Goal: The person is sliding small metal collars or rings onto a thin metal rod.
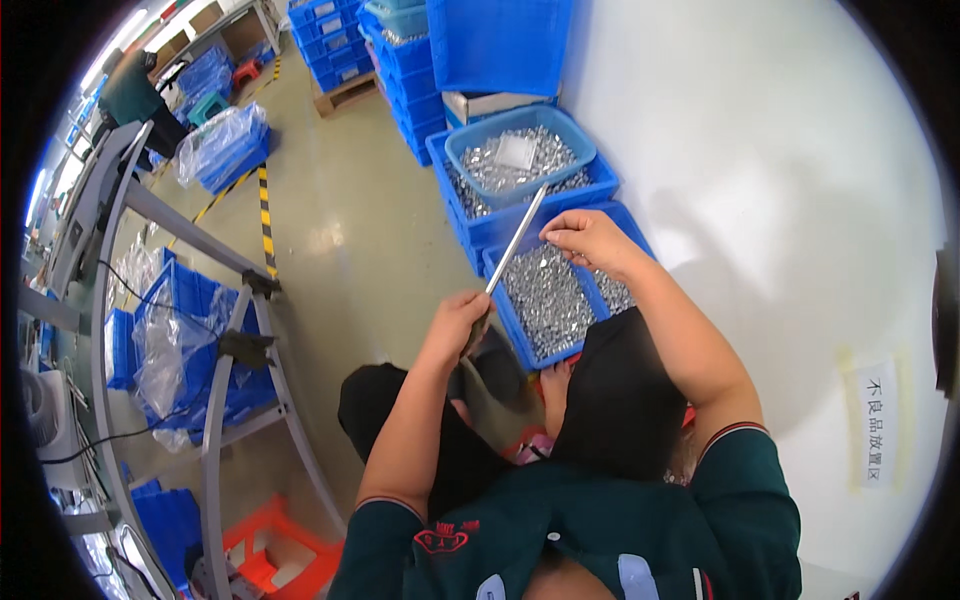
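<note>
- White wall (750, 120) on your right, with a paper sign (875, 425) taped to it low down.
- Your floor (370, 260) is smooth and greenish gray, with striped yellow and black tape (265, 220) over on the left.
- Your left hand (462, 318) is wrapped around the low end of a thin, shiny rod (516, 240).
- That rod tilts up and away from you, leaning a bit to the right. In this view its far tip crosses the edge of the tub (462, 172).
- Your right hand (592, 240) is just to the right of the rod, over the front bin (504, 308). Its fingers curl in, and the tips are close to the thumb. I cannot tell if they pinch something small.
- Lots of little silver bits (548, 310) fill the front bin, which is blue and sits just past your knees.
- Behind it is the back bin (455, 215), blue too. It has the light blue tub in it, with more bits and a white packet (516, 152) on top.
- Farther off, you can see a blue stack (420, 120) of bins.
- On your left is a gray metal frame (213, 440), with an orange stool (275, 550) low down near it.
- Way back on the left, a person (135, 90) is bending over.
</note>
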Demonstrator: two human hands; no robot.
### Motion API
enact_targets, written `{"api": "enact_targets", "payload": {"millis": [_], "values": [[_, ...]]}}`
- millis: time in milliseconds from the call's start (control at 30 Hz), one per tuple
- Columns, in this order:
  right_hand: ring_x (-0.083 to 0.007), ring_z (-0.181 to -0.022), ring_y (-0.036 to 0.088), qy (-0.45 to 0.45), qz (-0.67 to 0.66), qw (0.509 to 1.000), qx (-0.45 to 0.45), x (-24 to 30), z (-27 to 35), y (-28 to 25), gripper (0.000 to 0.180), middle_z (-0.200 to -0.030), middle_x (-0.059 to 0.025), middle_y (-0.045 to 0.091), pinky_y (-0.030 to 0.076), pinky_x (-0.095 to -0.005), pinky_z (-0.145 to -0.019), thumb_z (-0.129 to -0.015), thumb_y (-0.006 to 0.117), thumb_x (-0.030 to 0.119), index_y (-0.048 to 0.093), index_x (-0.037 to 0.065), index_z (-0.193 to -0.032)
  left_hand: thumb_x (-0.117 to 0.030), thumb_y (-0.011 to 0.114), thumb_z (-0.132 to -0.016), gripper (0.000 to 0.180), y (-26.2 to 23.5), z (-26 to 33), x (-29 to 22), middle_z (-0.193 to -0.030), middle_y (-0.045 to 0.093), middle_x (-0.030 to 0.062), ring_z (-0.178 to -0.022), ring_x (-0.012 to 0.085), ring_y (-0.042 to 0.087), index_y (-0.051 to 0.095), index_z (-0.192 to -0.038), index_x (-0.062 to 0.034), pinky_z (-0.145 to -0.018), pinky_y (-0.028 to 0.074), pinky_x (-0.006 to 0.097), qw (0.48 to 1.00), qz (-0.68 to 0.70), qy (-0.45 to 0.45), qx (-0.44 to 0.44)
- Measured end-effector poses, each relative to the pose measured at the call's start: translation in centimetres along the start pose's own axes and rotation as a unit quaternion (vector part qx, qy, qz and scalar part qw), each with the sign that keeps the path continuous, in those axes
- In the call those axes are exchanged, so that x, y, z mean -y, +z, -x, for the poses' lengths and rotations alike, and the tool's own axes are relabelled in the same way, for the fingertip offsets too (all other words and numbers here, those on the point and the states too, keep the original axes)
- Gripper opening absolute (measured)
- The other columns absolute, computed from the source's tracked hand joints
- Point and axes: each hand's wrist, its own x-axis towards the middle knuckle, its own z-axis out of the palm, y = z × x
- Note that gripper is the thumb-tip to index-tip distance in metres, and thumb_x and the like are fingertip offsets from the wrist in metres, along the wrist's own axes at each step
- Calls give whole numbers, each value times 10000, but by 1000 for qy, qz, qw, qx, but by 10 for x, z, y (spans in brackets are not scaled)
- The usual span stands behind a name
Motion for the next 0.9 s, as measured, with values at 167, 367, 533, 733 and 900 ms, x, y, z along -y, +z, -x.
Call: {"api": "enact_targets", "payload": {"millis": [167, 367, 533, 733, 900], "values": [[-61, -591, 495, -87, 214, 972, 28, -17, 4, 16, 216, -671, -1, 575, 411, -220, -552, -820, 565, 102, 632, 107, -1025, -250, 477, -888, 206, 20, -10, -4, -612, 465, 15, -447, 89, 392, 533, -870, -52, -368, 279, 227, 993, 84, -57, 55], [-266, -779, 615, -250, 524, 812, 59, -26, 9, 9, 252, -872, -60, 650, 486, -372, -642, -805, 537, 178, 620, 224, -1039, -216, 459, -891, 162, 50, -31, -1, -627, 461, 19, -446, 92, 375, 522, -923, -70, -368, 288, 230, 983, 127, -81, 100], [-236, -643, 614, -361, 575, 734, 4, -63, 1, -5, 186, -696, -32, 566, 482, -370, -522, -755, 517, 158, 583, 179, -928, -192, 440, -890, 137, 73, -49, 2, -638, 470, 36, -447, 102, 386, 502, -949, -84, -358, 289, 232, 977, 138, -115, 114], [-217, -674, 621, -357, 563, 745, -37, -100, 1, -24, 206, -706, -27, 572, 484, -346, -508, -746, 516, 133, 574, 155, -943, -196, 444, -892, 92, 96, -71, 15, -642, 461, 40, -447, 108, 382, 456, -903, -106, -351, 304, 236, 972, 130, -157, 115], [-211, -664, 613, -371, 571, 731, -37, -114, 2, -37, 185, -710, -28, 557, 480, -339, -510, -741, 524, 138, 578, 151, -917, -210, 437, -894, 87, 108, -78, 22, -642, 460, 36, -448, 109, 373, 447, -891, -124, -349, 291, 234, 972, 97, -182, 109]]}}
